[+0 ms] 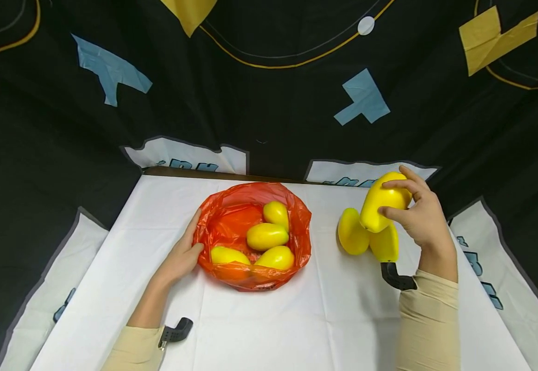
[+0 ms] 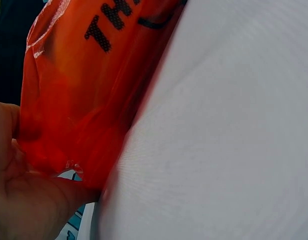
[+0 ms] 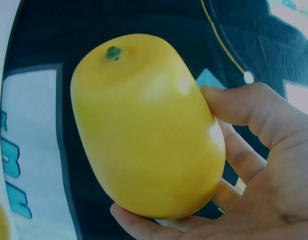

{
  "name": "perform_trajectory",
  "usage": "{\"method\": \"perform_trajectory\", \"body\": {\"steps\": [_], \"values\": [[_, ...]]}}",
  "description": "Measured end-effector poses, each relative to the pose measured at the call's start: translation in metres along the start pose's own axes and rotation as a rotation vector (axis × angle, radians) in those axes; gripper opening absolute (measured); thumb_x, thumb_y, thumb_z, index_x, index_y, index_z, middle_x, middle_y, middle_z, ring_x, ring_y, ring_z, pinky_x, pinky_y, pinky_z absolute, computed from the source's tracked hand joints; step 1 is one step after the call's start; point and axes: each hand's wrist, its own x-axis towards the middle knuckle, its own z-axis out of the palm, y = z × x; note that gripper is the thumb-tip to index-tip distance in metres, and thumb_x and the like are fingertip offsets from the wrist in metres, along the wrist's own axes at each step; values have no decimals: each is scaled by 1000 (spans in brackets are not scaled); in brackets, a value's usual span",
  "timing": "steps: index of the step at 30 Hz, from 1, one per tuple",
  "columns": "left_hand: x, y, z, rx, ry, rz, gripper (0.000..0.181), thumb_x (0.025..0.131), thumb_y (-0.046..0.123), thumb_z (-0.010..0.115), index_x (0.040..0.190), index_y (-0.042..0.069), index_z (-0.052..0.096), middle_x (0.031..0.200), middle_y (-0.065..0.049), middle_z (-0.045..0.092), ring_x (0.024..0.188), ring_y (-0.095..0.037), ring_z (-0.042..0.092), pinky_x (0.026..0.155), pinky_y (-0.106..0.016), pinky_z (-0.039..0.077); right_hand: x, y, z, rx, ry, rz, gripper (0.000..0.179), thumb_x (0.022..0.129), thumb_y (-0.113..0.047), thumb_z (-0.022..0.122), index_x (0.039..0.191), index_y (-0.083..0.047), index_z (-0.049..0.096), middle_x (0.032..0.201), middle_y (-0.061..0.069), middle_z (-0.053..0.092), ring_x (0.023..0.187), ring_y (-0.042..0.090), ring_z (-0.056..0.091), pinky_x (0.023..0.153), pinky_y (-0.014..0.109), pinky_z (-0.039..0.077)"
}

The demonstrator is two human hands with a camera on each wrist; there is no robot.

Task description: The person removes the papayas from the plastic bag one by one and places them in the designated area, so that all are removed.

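A tan sleeve (image 1: 428,330) runs off the bottom right of the head view. There, the right hand (image 1: 419,211) holds up a yellow fruit (image 1: 384,201), fingers bent around it. The fruit is right of the middle and covers part of two more fruits (image 1: 353,233) on the white table (image 1: 259,330). The red bag (image 1: 302,232) in the middle has a wide mouth. Four fruits (image 1: 267,237) show inside; its front partly hides the lowest two. The left hand (image 1: 183,257) pinches the bag's left side, some fingertips out of sight. In the left wrist view, black letters (image 2: 104,35) are cut off at the top.
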Motion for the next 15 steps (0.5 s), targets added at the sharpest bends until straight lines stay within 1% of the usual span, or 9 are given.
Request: {"method": "perform_trajectory", "body": {"steps": [2,5,9,15], "values": [[-2,6,0,5,-2,1,80,93,-5,40,159,21,2,163,-2,5,147,-28,8,114,-59,13,-2,4,-3,-6,2,17,43,78,-5,79,118,-6,66,157,-13,25,139,33,28,101,47,44],[-3,8,-1,12,-5,17,79,93,-6,39,158,18,2,163,-4,4,147,-29,7,114,-59,13,-3,11,-6,-15,3,38,43,78,-4,78,119,-5,65,158,-10,24,139,35,27,102,49,43],[-3,8,-1,3,-2,23,79,93,-6,39,158,18,2,163,-4,4,147,-29,7,114,-60,12,-6,23,-9,-13,3,76,45,79,-4,78,121,-2,63,159,-6,21,142,38,22,102,51,41],[-5,9,-1,-3,-1,7,79,94,-5,40,159,21,3,163,-2,5,147,-29,7,113,-60,14,-11,44,-15,27,3,158,49,81,-4,76,126,1,60,161,-3,15,144,41,15,103,53,39]]}}
